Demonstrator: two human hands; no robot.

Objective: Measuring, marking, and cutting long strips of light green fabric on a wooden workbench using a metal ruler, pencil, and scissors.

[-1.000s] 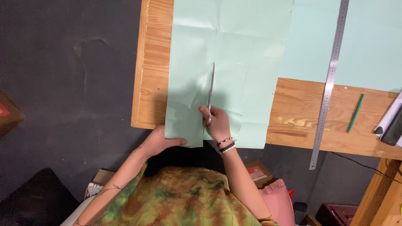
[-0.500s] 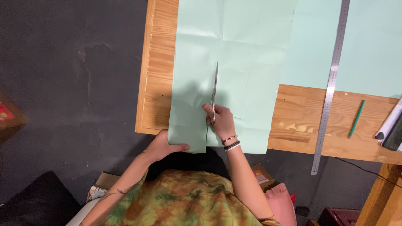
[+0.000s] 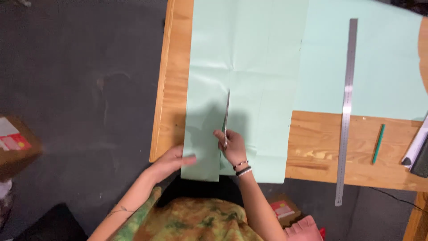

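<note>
A large pale green paper sheet (image 3: 249,80) lies on a wooden table (image 3: 171,89) and hangs a little over its near edge. My right hand (image 3: 232,147) grips a pair of scissors (image 3: 226,116) whose blades point away from me along a cut in the sheet. My left hand (image 3: 171,161) rests flat at the table's near corner, fingers on the sheet's lower left strip. A second pale green sheet (image 3: 370,62) lies to the right.
A long steel ruler (image 3: 346,111) lies across the right sheet and the bare wood. A green pencil (image 3: 378,143) lies to its right, and a white roll with a dark object (image 3: 417,149) sits at the right edge. Cardboard boxes (image 3: 15,143) stand on the dark floor.
The scissors and my right hand have advanced away from me along the cut. My left hand has stayed on the sheet's lower left strip near the table corner.
</note>
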